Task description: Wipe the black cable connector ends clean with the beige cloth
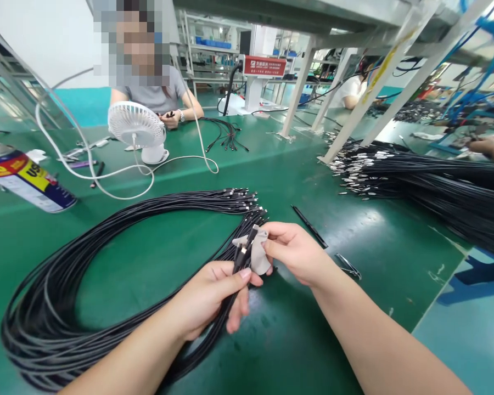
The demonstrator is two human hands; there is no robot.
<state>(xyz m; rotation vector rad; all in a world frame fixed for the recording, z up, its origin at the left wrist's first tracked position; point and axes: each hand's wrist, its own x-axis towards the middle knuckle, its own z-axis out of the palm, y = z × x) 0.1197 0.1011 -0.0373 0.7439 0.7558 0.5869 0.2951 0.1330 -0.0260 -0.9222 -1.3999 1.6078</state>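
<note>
My left hand (220, 291) is closed around several black cables just below their plugs, with the thumb on top. The cable plugs (242, 253) point up and away from me. In my right hand (292, 247) a small grey cloth (260, 257) is pinched between thumb and fingers, lying against the plugs. Part of the cloth shows behind the connectors too. A large looped bundle of black cables (45, 296) lies on the green table to the left, its plug ends gathered just beyond my hands.
A black pen (309, 226) and metal tweezers (348, 266) lie right of my hands. A spray can (28, 178) and a white fan (135, 129) stand at left. A thick cable pile (420, 175) lies at right. Across the green table (271, 164) sits a co-worker (156, 88).
</note>
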